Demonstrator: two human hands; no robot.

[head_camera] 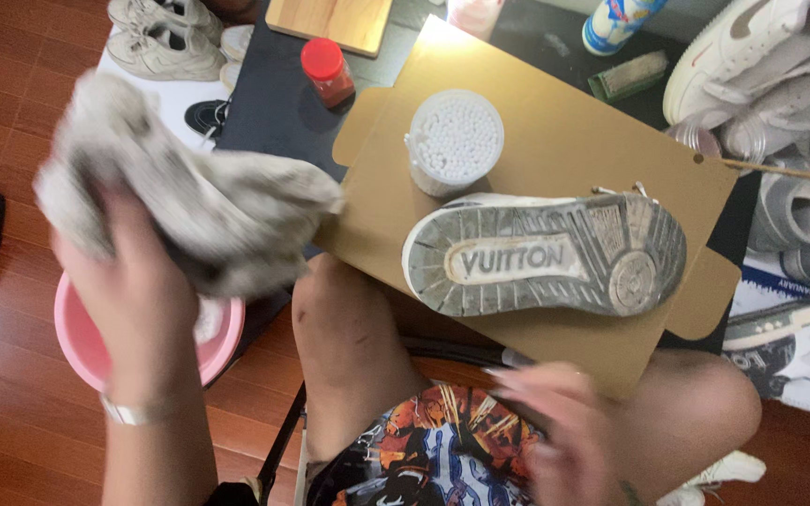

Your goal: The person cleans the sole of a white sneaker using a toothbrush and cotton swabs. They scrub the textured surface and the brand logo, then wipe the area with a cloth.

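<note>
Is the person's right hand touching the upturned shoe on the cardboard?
Apart. The head view shows the right hand blurred near the bottom edge, with bare cardboard between it and the upturned shoe.

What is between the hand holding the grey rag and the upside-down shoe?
In the head view, between the left hand gripping the grey rag and the upturned shoe lie the person's bare knee and the edge of the brown cardboard sheet.

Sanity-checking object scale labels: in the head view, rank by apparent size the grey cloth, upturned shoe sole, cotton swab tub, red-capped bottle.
1. Grey cloth and upturned shoe sole: look similar; the cloth is raised nearer the camera in the left hand, so unranked.
2. Cotton swab tub.
3. Red-capped bottle.
</note>
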